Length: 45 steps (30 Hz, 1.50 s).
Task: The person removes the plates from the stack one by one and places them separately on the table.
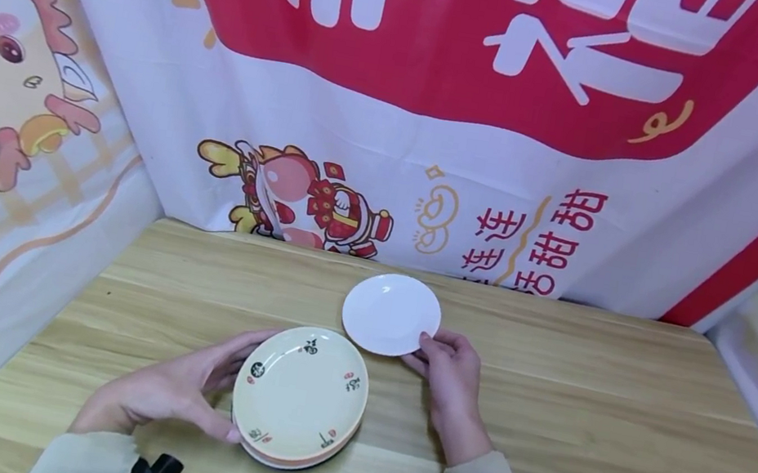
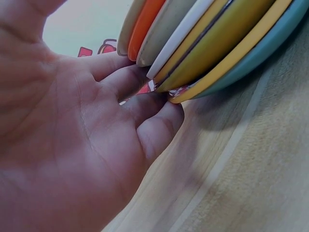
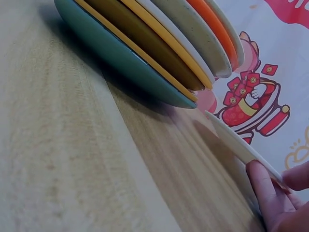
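Observation:
A stack of plates stands on the table, topped by a cream plate [image 1: 302, 394] with small dark and red motifs near its rim. Below it the wrist views show rims in orange, grey, white and yellow, with a teal plate [image 3: 120, 60] at the bottom. My left hand [image 1: 184, 388] holds the stack's left side, thumb at the near rim and fingers farther back; its palm [image 2: 72, 135] is apart from the rims. Behind and to the right of the stack, my right hand [image 1: 453, 381] pinches a small white plate [image 1: 391, 313] by its right edge, thumb on top and fingers beneath.
The wood-grain table [image 1: 578, 433] extends to both sides of the plates. A printed cloth [image 1: 341, 98] with red and white patterns hangs along the back edge, and another cartoon cloth [image 1: 3, 210] lines the left side. Small black devices are strapped at both wrists.

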Motion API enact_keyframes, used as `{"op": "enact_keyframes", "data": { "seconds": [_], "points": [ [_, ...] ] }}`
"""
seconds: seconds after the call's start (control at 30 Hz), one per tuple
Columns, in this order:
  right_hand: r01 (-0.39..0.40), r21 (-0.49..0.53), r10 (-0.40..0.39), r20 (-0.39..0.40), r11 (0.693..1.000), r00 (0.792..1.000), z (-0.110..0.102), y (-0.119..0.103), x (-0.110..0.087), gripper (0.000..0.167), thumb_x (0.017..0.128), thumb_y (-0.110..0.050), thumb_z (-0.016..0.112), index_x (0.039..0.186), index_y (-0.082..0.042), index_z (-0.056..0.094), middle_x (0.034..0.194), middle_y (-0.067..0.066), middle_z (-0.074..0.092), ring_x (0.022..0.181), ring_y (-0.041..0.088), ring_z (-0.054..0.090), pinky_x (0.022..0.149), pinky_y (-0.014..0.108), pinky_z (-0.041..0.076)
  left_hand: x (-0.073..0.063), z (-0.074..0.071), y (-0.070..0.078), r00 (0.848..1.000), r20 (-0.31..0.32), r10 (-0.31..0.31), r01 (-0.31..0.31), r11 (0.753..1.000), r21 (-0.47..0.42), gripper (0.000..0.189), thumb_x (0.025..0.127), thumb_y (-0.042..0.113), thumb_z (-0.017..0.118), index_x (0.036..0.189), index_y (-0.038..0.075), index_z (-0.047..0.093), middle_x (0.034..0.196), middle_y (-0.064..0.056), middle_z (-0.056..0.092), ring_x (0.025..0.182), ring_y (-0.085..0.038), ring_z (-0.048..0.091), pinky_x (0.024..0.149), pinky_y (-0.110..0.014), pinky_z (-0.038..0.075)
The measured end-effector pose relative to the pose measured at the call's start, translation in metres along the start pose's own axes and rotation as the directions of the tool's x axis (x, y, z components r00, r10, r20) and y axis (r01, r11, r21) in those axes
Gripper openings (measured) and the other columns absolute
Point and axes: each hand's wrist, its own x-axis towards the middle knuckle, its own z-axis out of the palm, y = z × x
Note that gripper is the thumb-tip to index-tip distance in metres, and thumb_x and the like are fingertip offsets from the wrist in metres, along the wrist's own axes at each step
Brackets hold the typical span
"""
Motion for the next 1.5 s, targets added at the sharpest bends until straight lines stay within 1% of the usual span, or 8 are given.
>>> {"op": "enact_keyframes", "data": {
  "seconds": [0.27,0.4,0.5,0.57,0.63,0.77,0.9,1.5],
  "points": [
    [-0.064,-0.074,0.066,0.029,0.995,0.997,0.0006,-0.0028,0.0002,0.034,0.1,0.0,0.069,0.129,0.014,0.055,0.104,0.021,0.074,0.082,0.017,0.078,0.081,0.029,0.069,0.0003,0.0005,0.0005,1.0,0.0,-0.006,0.006,1.0,-0.003,0.115,0.076,0.011,0.095,0.17,0.02,0.028,0.172,-0.014,0.038,0.158,-0.042,0.032,0.118,-0.014,0.039],
    [-0.081,-0.108,0.086,0.044,0.991,0.995,0.0012,-0.0034,-0.0004,0.033,0.1,-0.001,0.068,0.128,0.014,0.058,0.1,0.021,0.075,0.081,0.018,0.078,0.081,0.03,0.069,0.0005,0.0007,0.0006,1.0,0.001,-0.012,0.012,1.0,-0.014,0.116,0.077,0.011,0.095,0.17,0.021,0.028,0.173,-0.013,0.038,0.158,-0.032,0.035,0.118,-0.014,0.039],
    [-0.085,-0.126,0.091,0.048,0.988,0.995,0.001,-0.0036,-0.0009,0.035,0.101,-0.001,0.067,0.13,0.015,0.058,0.103,0.024,0.076,0.081,0.018,0.078,0.081,0.031,0.069,0.0004,0.0009,0.0007,1.0,-0.001,-0.02,0.02,1.0,-0.018,0.116,0.077,0.011,0.095,0.17,0.023,0.027,0.173,-0.012,0.037,0.156,-0.019,0.04,0.118,-0.014,0.038],
    [-0.083,-0.141,0.091,0.051,0.986,0.995,0.0004,-0.0032,-0.0012,0.035,0.101,-0.001,0.067,0.131,0.015,0.058,0.106,0.026,0.076,0.081,0.019,0.079,0.081,0.031,0.069,0.0005,0.0009,0.0002,1.0,-0.002,-0.022,0.022,1.0,-0.015,0.117,0.076,0.01,0.095,0.17,0.023,0.027,0.173,-0.012,0.037,0.155,-0.015,0.041,0.118,-0.013,0.038],
    [-0.079,-0.165,0.089,0.052,0.983,0.995,0.0002,-0.0028,-0.0012,0.035,0.101,-0.001,0.068,0.131,0.015,0.059,0.107,0.028,0.077,0.08,0.019,0.08,0.08,0.03,0.069,0.0003,0.001,0.0002,1.0,-0.004,-0.029,0.029,0.999,-0.016,0.117,0.076,0.011,0.095,0.17,0.024,0.027,0.173,-0.011,0.037,0.155,-0.016,0.04,0.118,-0.013,0.038],
    [-0.07,-0.205,0.083,0.054,0.976,0.995,-0.0004,-0.0017,-0.0012,0.035,0.101,-0.003,0.069,0.131,0.013,0.059,0.104,0.028,0.078,0.077,0.018,0.081,0.078,0.029,0.069,0.0002,0.0012,0.0001,1.0,-0.003,-0.023,0.023,1.0,-0.016,0.116,0.077,0.011,0.095,0.17,0.022,0.028,0.173,-0.012,0.037,0.159,-0.035,0.034,0.118,-0.013,0.039],
    [-0.074,-0.205,0.087,0.054,0.976,0.995,-0.0001,-0.001,-0.0003,0.036,0.101,-0.003,0.07,0.132,0.012,0.059,0.101,0.026,0.078,0.076,0.02,0.081,0.077,0.03,0.069,0.0,0.0011,0.0003,1.0,-0.003,-0.023,0.023,1.0,-0.019,0.116,0.077,0.011,0.095,0.17,0.021,0.028,0.173,-0.013,0.037,0.159,-0.045,0.03,0.118,-0.013,0.039],
    [-0.058,-0.22,0.069,0.043,0.974,0.997,0.0016,-0.0029,-0.0044,0.038,0.099,0.0,0.071,0.132,0.011,0.055,0.105,0.03,0.076,0.07,0.02,0.079,0.072,0.032,0.069,0.0003,0.0008,0.0013,1.0,0.008,-0.022,0.022,1.0,-0.018,0.116,0.077,0.012,0.095,0.17,0.021,0.027,0.173,-0.015,0.036,0.159,-0.044,0.029,0.118,-0.012,0.037]
  ]
}}
